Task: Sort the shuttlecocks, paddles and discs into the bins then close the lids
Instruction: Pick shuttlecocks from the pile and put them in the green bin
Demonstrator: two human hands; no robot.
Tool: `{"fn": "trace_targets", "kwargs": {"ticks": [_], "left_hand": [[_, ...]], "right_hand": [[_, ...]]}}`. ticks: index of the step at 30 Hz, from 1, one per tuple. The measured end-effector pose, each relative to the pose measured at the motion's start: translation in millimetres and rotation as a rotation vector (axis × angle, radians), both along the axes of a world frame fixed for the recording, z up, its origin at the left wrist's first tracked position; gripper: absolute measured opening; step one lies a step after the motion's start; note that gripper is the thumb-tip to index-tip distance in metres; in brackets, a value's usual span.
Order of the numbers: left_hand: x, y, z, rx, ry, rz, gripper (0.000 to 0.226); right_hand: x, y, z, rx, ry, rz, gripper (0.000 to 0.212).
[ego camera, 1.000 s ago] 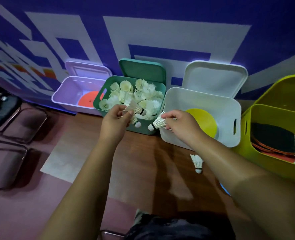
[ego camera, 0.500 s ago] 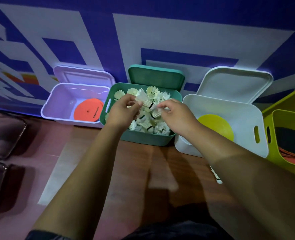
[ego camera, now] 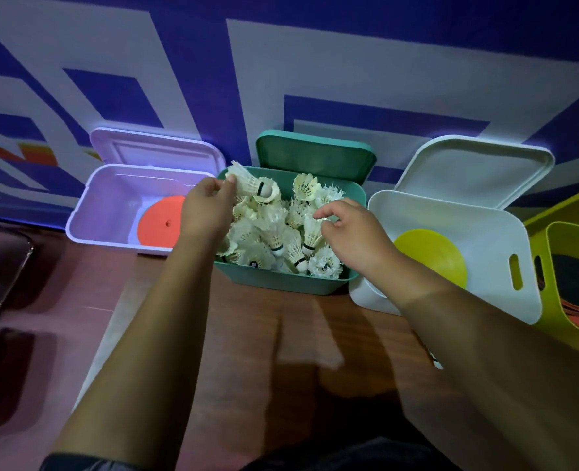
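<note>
Over green bin (ego camera: 281,283), left hand (ego camera: 206,212) pinches unlabelled shuttlecock (ego camera: 250,185).

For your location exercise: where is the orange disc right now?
In the head view, the orange disc lies in the open lilac bin, left of the green bin.

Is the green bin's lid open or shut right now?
Open. The green lid stands up behind the green bin, against the wall, and the shuttlecocks inside show.
</note>
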State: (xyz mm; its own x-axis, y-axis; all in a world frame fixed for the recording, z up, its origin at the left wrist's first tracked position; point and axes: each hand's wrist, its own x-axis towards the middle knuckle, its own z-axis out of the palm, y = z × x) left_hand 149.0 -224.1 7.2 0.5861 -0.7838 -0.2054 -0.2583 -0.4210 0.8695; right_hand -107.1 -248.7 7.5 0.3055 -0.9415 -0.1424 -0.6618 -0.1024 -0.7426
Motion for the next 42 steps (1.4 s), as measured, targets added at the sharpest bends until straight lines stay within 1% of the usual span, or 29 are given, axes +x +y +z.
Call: {"fn": "trace_targets", "kwargs": {"ticks": [3,5,7,9,12,14,18,20,21,24,26,30,35,38,42], "left_hand": [[3,4,-9,0.102,-0.098,-0.013,0.048],[1,8,-19,0.146,-0.101,-0.052,0.050],[-1,14,-25,0.179,-0.085,-0.075,0.047],[0,18,-32,0.209,-0.137,-0.091,0.048],[7,24,-35,0.214,-0.227,-0.062,0.058],[10,26,-35,0.204,-0.241,-0.071,0.059],[2,30,-26,0.171,-0.123,-0.066,0.043],[-4,34,-26,0.137,-0.046,-0.008,0.037],[-9,36,-26,0.121,0.021,0.027,0.035],[-20,41,-26,0.074,0.249,0.128,0.035],[-24,44,-28,0.058,0.314,0.145,0.036],[-33,52,-22,0.083,0.234,0.106,0.033],[-68,72,-6,0.069,0.118,0.083,0.029],[-110,85,-1,0.049,0.096,-0.007,0.028],[-183,112,1,0.083,0.064,-0.144,0.028]], "right_hand": [[8,0,0,0.002,0.003,0.020,0.022],[12,1,-1,0.004,-0.002,0.031,0.022],[14,4,-1,0.015,-0.005,0.032,0.021],[13,6,-1,0.020,0.000,0.035,0.022],[11,9,0,0.024,-0.005,0.036,0.022],[9,11,0,0.028,-0.019,0.029,0.022],[2,20,2,0.031,-0.034,0.024,0.021],[-3,24,3,0.029,-0.042,0.025,0.022],[-6,27,5,0.030,-0.048,0.025,0.023],[-18,34,6,0.033,-0.049,0.022,0.024],[-27,40,6,0.031,-0.059,0.010,0.024],[-48,50,7,0.032,-0.085,-0.025,0.025],[-79,65,8,0.009,-0.083,-0.057,0.024],[-106,77,6,0.033,-0.124,-0.093,0.023],[-156,97,1,0.095,-0.194,-0.147,0.022]]}}
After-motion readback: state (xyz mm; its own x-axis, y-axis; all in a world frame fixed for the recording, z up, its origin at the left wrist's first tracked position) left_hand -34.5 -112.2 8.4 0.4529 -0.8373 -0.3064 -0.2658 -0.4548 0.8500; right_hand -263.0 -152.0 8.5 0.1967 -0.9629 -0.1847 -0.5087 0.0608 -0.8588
